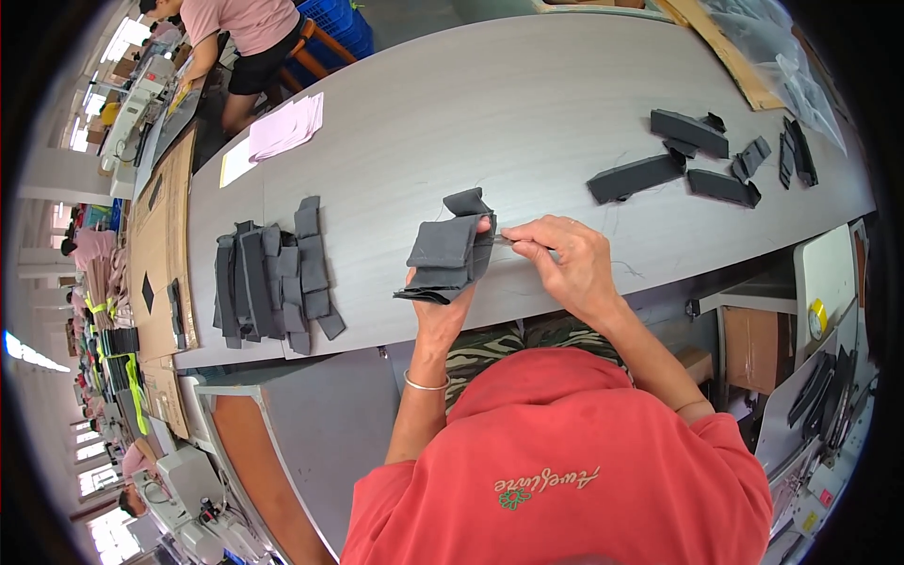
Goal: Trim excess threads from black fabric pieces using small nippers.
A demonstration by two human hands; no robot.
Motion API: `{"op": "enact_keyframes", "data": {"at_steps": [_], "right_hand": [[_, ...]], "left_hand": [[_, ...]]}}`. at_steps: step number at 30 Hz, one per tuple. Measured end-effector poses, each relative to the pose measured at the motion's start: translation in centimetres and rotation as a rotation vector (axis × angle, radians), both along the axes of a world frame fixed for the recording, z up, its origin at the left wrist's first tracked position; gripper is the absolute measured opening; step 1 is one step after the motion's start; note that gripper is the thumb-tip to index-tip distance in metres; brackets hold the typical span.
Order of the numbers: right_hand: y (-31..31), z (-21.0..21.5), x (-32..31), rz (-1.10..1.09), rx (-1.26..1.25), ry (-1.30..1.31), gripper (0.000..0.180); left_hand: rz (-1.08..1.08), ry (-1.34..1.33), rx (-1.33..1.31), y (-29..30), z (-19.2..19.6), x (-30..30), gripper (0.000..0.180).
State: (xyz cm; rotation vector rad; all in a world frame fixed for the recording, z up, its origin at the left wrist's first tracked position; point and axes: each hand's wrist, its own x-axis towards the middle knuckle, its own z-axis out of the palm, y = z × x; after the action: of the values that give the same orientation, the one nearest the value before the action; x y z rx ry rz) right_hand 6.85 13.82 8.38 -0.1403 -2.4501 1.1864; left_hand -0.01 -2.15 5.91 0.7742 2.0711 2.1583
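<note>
My left hand (444, 318) is closed around a folded bundle of dark grey fabric pieces (441, 247), held up over the near side of the table. The thumb tip shows at the bundle's right edge, and the other fingers are mostly hidden beneath the cloth. Just right of it, my right hand (576, 266) pinches a small, thin metal tool (506, 241) whose tip meets the bundle's right edge; its exact kind is too small to tell. To the left lies a pile of dark grey fabric strips (273, 282), partly overlapping.
Several dark folded fabric pieces (636, 176) lie at the table's right. Pink sheets (287, 124) rest at the far left, near cardboard (155, 235) along the left edge. Clear plastic (772, 47) covers the far right corner. A person in pink (240, 28) works beyond the table.
</note>
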Motion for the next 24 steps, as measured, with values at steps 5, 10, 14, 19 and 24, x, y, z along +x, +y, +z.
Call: {"op": "enact_keyframes", "data": {"at_steps": [5,10,14,19,24], "right_hand": [[0.6,0.0,0.0,0.023,0.146,0.001,0.011],[1.3,0.3,-0.1,0.069,-0.369,-0.211,0.013],[1.5,-1.3,-0.1,0.071,-0.521,-0.106,0.02],[0.9,-1.4,0.2,0.085,-0.532,-0.129,0.021],[0.4,-0.8,0.2,0.104,-0.414,-0.168,0.02]], "left_hand": [[0.012,0.01,-0.104,0.0,-0.3,0.1,0.033],[-0.15,-0.233,0.238,0.0,-0.3,-0.2,0.029],[-0.113,-0.497,0.282,0.1,0.4,-0.4,0.026],[-0.135,-0.65,0.306,-0.6,-0.1,-0.7,0.03],[-0.14,-0.705,0.338,-0.9,0.0,-0.8,0.033]]}}
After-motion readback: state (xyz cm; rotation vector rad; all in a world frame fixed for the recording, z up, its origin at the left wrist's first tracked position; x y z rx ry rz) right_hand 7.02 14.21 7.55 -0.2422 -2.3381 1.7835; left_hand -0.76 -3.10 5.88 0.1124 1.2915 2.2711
